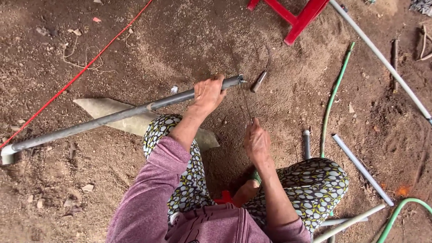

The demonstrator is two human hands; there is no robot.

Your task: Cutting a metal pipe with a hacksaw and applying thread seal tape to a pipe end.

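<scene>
Grey pipe [112, 118]: long, dull, round; runs from 8 o'clock up to centre, lying across the patterned knee [167, 130]; near end open, far end with a pale elbow fitting [7, 154] on the dirt.
Left hand [208, 93]: fingers clamped round the pipe just short of its open end.
Right hand [257, 143]: fingers closed on a saw handle, at 5 o'clock from the pipe end.
Saw blade [246, 102]: thin, meets the pipe's end.
Surroundings: green hose [333, 96] at 3 o'clock; red stool [300, 15] at 1 o'clock; short pipe offcuts [361, 168] at 4 o'clock.
</scene>
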